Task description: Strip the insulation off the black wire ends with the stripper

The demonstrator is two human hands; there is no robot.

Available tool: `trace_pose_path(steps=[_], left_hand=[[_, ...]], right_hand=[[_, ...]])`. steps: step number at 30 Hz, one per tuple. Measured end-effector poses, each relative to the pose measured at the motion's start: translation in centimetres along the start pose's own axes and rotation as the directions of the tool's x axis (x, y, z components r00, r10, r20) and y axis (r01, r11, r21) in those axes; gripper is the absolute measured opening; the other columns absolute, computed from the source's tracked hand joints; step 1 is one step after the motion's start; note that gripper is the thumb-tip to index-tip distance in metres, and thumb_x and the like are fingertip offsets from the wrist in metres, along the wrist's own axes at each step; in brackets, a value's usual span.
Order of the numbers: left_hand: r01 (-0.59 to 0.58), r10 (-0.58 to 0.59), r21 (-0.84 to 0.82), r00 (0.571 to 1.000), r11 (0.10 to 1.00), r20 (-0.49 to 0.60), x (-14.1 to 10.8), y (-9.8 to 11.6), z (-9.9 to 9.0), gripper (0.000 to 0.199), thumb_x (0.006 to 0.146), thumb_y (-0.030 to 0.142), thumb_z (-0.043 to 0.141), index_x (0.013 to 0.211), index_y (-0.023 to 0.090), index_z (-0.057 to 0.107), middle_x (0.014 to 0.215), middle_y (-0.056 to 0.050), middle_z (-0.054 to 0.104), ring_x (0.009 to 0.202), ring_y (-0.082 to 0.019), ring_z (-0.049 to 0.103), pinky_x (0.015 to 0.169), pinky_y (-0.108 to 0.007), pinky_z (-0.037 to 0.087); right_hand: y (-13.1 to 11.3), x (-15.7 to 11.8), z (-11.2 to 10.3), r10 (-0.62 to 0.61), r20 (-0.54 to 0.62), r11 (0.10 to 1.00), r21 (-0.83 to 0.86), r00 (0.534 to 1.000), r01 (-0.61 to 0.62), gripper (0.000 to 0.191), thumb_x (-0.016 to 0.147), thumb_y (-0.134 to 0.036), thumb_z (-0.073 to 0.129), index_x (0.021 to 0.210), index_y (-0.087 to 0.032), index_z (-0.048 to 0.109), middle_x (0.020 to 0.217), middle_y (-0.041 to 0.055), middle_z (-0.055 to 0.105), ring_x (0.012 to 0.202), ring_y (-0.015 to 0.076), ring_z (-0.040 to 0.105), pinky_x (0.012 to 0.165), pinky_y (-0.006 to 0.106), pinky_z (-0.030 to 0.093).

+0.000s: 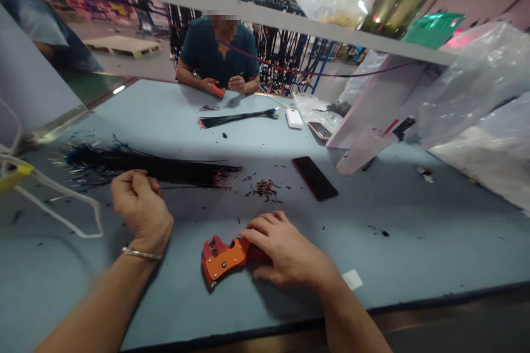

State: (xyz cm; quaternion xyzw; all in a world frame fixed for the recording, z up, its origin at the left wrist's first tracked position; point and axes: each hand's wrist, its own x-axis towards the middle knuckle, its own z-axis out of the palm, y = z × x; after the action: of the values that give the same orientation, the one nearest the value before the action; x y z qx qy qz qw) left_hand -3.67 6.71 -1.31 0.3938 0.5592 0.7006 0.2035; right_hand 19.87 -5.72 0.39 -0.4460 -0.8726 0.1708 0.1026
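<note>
A long bundle of black wires (165,168) lies across the table at the left, with bluish ends at its left and coppery ends at its right. My left hand (142,207) is at the near edge of this bundle, its fingers curled together; what they pinch, if anything, is too small to make out. In front of me, my right hand (284,251) is wrapped over the red handles of an orange and red wire stripper (226,261), whose jaws point left. Beyond it lies a small pile of cut wire scraps (266,188).
A dark phone (315,177) lies right of the scraps. Farther back are a thinner wire bundle (238,117), a white box (293,118) and a cup (364,150). A white wire frame (97,212) stands at left. A person (223,55) sits opposite, holding a red tool.
</note>
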Motion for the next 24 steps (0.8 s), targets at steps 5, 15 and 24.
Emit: trace_pose_path(steps=[5, 15, 24], left_hand=[[-0.151, 0.086, 0.112, 0.891, 0.982, 0.446, -2.5, -0.7, 0.8, 0.021, 0.084, 0.035, 0.059, 0.089, 0.017, 0.066, 0.066, 0.004, 0.057, 0.061, -0.01, 0.051, 0.059, -0.022, 0.041], [-0.171, 0.007, 0.23, 0.817, 0.958, 0.577, -3.4, -0.2, 0.7, 0.027, 0.077, 0.04, 0.06, 0.083, 0.017, 0.071, 0.068, 0.0, 0.068, 0.062, -0.014, 0.058, 0.06, -0.023, 0.045], [-0.383, 0.182, 0.175, 0.732, 0.907, 0.656, -4.6, 0.3, 0.6, 0.025, 0.082, 0.035, 0.055, 0.08, 0.017, 0.072, 0.072, 0.0, 0.072, 0.062, -0.013, 0.061, 0.061, -0.021, 0.046]], right_hand=[[0.0, 0.3, 0.4, 0.038, 0.007, 0.996, -0.081, 0.999, -0.037, 0.042, 0.073, -0.03, 0.074, 0.11, -0.017, 0.059, 0.108, 0.0107, 0.059, 0.099, 0.0261, 0.051, 0.087, 0.042, 0.036], [1.4, 0.1, -0.1, 0.308, -0.217, 0.641, 0.767, 0.926, -0.034, 0.037, 0.067, -0.027, 0.068, 0.103, -0.018, 0.064, 0.096, 0.0053, 0.059, 0.088, 0.0211, 0.055, 0.081, 0.036, 0.044], [0.4, 1.0, 2.4, 0.227, -0.106, -0.392, 0.9, 0.968, 0.19, 0.048, 0.071, -0.032, 0.069, 0.115, -0.016, 0.061, 0.094, 0.0051, 0.061, 0.077, 0.0178, 0.061, 0.075, 0.036, 0.054]])
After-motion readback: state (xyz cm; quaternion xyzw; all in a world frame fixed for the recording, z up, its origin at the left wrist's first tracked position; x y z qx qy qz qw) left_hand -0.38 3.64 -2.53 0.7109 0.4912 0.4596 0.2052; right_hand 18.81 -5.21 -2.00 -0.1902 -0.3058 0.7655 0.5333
